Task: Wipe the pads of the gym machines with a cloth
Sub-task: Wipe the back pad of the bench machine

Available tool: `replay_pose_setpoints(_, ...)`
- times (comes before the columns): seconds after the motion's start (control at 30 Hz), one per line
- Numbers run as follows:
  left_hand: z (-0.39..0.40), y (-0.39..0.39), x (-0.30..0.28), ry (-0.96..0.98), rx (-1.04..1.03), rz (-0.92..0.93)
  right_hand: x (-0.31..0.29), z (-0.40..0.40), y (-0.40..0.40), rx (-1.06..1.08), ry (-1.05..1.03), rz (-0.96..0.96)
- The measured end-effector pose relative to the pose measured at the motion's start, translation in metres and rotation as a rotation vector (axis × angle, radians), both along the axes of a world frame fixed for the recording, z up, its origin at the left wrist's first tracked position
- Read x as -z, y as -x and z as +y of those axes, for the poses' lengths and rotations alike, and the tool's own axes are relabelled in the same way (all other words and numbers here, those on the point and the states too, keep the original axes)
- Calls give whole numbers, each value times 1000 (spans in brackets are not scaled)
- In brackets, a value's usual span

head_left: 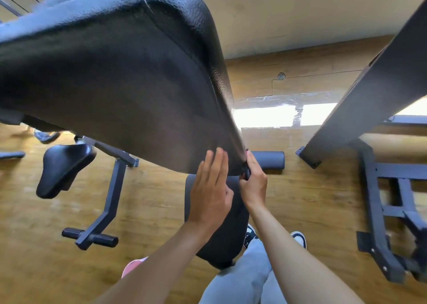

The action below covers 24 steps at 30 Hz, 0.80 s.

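A large black back pad [120, 91] fills the upper left, tilted close to the camera. My left hand [211, 188] lies flat against its lower edge with the fingers straight. My right hand [253, 181] grips a small black part [246, 172] at the pad's bottom corner; I cannot tell whether it is a knob or a folded cloth. Below both hands sits the machine's black seat pad [219, 241], partly hidden by my left arm. No cloth is plainly visible.
A black roller pad [270, 162] lies beyond my right hand. Another black seat [62, 167] on a grey frame [111, 195] stands at left. A dark steel frame [374, 199] rises at right. Something pink [132, 266] shows beside my left forearm. The floor is wood.
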<state>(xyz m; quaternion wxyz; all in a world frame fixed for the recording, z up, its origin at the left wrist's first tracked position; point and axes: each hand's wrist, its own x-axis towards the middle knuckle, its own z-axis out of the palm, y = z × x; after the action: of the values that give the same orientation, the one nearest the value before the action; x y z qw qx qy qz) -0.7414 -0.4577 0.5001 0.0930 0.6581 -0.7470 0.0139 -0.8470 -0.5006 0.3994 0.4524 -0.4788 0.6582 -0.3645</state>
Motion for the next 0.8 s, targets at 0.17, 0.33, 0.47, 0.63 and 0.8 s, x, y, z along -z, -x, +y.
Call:
replay_pose_setpoints(0.17,1,2,3,6,-7,8,24,2,-3,10,-45,-16)
replay_pose_setpoints(0.33,9,4,18,-99,5,-12,39,2,-5,15,-100,-44)
replay_pose_setpoints(0.47,17,13,24,-150,-20,-22,47,-1,-4,13,-216,-94)
replay_pose_setpoints(0.63,15,11,23,-136,-32,-22,48,-3,-8,35,-296,-155)
replay_pose_setpoints(0.8,18,6,16,-152,-13,-10,33,-3,-6,129,-371,-238)
